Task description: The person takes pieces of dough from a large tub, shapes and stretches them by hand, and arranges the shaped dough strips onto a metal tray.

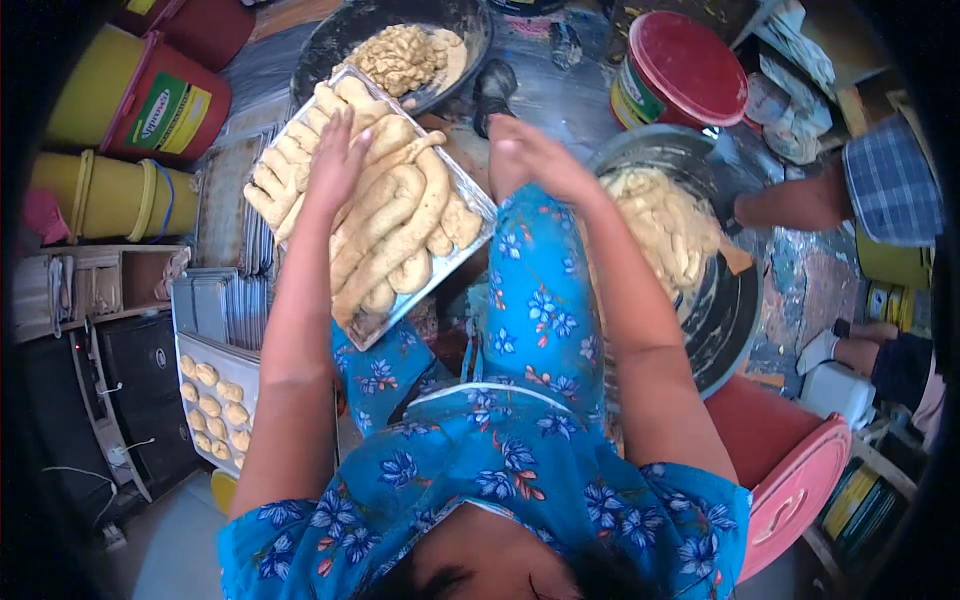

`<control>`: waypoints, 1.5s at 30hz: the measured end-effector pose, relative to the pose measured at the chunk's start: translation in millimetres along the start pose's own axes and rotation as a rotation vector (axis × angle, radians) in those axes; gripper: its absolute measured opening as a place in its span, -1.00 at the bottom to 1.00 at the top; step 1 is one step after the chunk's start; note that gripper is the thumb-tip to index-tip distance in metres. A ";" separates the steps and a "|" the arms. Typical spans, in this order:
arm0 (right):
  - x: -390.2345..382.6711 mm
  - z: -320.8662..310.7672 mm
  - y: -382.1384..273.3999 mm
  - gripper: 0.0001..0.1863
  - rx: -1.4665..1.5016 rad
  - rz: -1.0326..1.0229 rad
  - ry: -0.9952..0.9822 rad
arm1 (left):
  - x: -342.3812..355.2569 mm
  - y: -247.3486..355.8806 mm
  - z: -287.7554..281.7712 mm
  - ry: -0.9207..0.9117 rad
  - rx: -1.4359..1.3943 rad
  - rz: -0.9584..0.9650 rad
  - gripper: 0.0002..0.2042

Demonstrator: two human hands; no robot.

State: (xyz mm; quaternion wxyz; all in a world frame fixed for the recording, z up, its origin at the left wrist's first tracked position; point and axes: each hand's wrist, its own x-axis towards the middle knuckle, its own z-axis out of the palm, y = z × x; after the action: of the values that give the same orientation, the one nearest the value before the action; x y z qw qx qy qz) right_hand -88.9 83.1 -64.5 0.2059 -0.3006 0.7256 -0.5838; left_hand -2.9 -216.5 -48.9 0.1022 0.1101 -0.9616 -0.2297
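Observation:
A metal tray rests tilted in front of me, over my left leg, loaded with thick ropes of pale brown dough and shorter dough pieces along its far left side. My left hand lies on the dough near the tray's far edge, fingers stretched out and holding nothing. To the right of the tray, my right hand is above my right knee, apart from the dough. Motion blurs its fingers, and no held object shows. Beyond my right knee, a large dark basin contains more strips of dough.
Another dark basin with lumpy dough stands at the far side. At left, a tray of small dough rounds sits near stacked metal trays. Lidded buckets surround the area. Other people's legs are at right.

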 end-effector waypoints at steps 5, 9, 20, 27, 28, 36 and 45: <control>-95.1 -90.2 78.3 -0.51 0.108 0.430 0.432 | -31.4 140.6 33.6 -0.212 -0.434 0.301 -0.54; -166.1 -110.9 193.8 -0.37 -0.067 0.702 0.519 | -56.8 219.8 89.2 -0.317 -0.199 0.585 -0.52; -154.7 -36.3 231.8 -0.15 -1.080 0.877 0.304 | -77.2 238.0 159.0 -0.382 -0.131 0.641 -0.54; -146.4 -60.6 243.2 -0.39 -0.979 0.839 0.441 | -73.8 237.7 157.8 -0.351 -0.242 0.607 -0.60; -146.7 -66.8 244.8 -0.44 -0.866 0.802 0.515 | -74.2 237.1 157.4 -0.353 -0.240 0.606 -0.60; -198.9 -176.3 272.8 -0.54 0.602 0.518 1.449 | -74.6 227.5 151.5 -0.314 -0.326 0.556 -0.64; -241.7 -264.3 12.2 -0.55 0.311 -0.093 1.184 | -75.7 236.2 150.1 -0.296 -0.306 0.579 -0.63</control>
State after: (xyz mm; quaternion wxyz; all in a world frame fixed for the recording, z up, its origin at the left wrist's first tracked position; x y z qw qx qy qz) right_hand -85.5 439.4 -27.2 -0.2165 0.0770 0.6093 -0.7589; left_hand -6.6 71.6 -81.4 0.0381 -0.2181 -0.9118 -0.3458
